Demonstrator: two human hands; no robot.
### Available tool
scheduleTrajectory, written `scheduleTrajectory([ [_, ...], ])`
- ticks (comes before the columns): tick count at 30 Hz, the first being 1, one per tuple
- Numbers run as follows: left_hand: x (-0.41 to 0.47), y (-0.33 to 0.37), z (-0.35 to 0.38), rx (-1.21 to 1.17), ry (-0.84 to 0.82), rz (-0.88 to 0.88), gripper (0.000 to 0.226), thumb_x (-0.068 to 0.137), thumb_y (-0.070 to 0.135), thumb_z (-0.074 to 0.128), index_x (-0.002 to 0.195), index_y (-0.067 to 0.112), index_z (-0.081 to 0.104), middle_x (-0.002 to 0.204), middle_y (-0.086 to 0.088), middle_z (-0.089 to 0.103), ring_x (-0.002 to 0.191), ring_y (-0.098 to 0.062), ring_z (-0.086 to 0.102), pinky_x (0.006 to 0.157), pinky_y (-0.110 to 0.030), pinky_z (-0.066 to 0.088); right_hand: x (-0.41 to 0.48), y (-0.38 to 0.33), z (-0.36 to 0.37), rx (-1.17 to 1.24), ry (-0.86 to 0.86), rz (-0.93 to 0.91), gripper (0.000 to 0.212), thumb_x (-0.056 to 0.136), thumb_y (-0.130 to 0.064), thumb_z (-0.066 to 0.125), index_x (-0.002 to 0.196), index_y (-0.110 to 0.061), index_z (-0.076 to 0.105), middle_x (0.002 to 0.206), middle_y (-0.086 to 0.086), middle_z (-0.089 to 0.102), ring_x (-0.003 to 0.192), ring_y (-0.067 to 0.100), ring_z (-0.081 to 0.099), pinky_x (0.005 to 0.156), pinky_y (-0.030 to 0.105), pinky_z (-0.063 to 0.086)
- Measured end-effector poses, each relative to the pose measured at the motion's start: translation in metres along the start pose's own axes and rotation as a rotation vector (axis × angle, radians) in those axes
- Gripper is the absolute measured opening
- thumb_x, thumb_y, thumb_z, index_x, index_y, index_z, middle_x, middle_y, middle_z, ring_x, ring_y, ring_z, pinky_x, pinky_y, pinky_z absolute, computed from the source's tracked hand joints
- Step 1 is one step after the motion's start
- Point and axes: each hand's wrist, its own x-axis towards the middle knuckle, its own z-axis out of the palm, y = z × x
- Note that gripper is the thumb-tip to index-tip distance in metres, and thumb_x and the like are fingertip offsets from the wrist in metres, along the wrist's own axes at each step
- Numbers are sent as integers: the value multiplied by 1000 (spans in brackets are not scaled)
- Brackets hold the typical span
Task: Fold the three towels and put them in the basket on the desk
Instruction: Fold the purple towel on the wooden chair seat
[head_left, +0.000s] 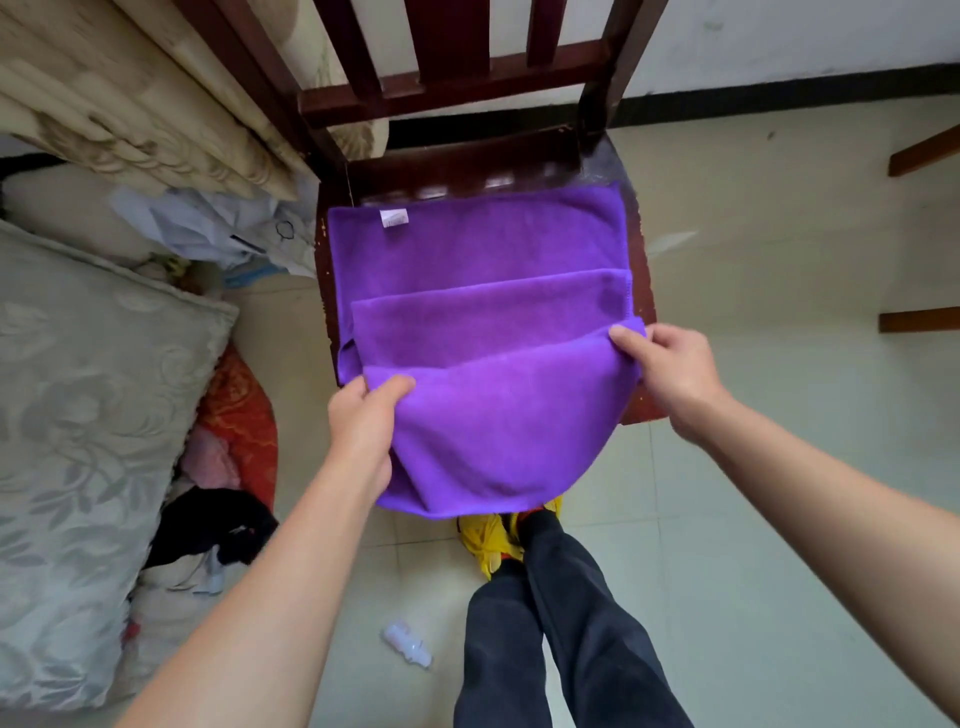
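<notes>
A purple towel (483, 291) lies across the seat of a dark wooden chair (457, 88), with a small white label near its far left corner. Its near part hangs over the seat's front edge in a rounded fold. My left hand (363, 415) pinches the towel's near left edge. My right hand (670, 369) pinches the near right edge. Both hands hold that edge raised above the seat. No basket, desk or other towel is in view.
A bed with a pale patterned pillow (78, 441) and piled clothes (218, 467) fills the left side. My dark trouser legs (545, 623) and a yellow item (483, 540) are below the chair. A small plastic bottle (408, 644) lies on the tiled floor.
</notes>
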Motion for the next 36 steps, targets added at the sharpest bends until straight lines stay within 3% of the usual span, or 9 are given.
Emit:
scheduleTrajectory([
  [6,62,35,7,-31,67,-16,26,69,31,79,80,18,60,95,-9,70,87,-23,68,85,-36,55,55,-28,13,46,40,21,23,79,-38,71,70,-21,58,65,0,56,61,17,53,50,27,42],
  [9,48,17,-1,126,239,109,39,66,39,79,87,17,55,96,-8,65,83,-22,62,82,-35,53,43,-4,10,-77,216,23,17,70,-36,71,77,-23,63,80,-1,67,79,21,64,79,41,55],
  [12,14,-19,-10,374,267,88,43,71,30,82,102,12,57,93,-2,57,83,-18,55,74,-24,39,1,36,11,-203,202,152,22,73,-34,73,89,-23,63,82,-3,65,88,26,66,82,38,52],
  [16,14,-65,-20,538,219,-22,34,69,28,83,65,14,52,65,-5,52,63,-22,47,60,-29,37,-31,71,23,-444,62,285,38,69,-52,76,84,-23,56,77,-3,63,77,26,61,72,35,49],
  [19,21,-67,-23,664,304,24,52,68,26,80,49,15,33,61,-5,36,60,-33,33,56,-35,37,-28,73,32,-284,58,304,39,76,-32,76,59,-17,45,55,0,50,55,22,46,55,31,36],
  [21,22,-62,-25,597,365,42,48,64,20,76,48,16,31,70,-7,36,62,-33,30,59,-37,45,-29,69,33,-83,67,327,35,78,-21,72,56,-17,44,56,2,45,55,21,41,56,30,34],
  [23,18,-57,-26,421,370,8,41,60,13,71,50,13,31,65,-5,33,64,-24,25,48,-34,32,-36,66,25,30,89,341,25,80,-19,67,62,-15,49,65,6,50,61,22,48,61,32,42],
  [29,-24,-47,-45,-38,133,-281,20,73,1,72,74,7,53,68,-8,47,44,-18,31,33,-15,22,-94,44,-11,298,105,276,20,90,-11,63,77,-14,47,59,5,56,48,13,62,42,18,44],
  [36,-103,-44,-94,-198,234,-308,22,76,-2,75,67,5,56,70,-9,59,50,-15,49,33,-13,35,-161,19,-45,156,111,240,19,87,-5,65,91,-14,49,59,8,56,33,9,51,34,17,35],
])
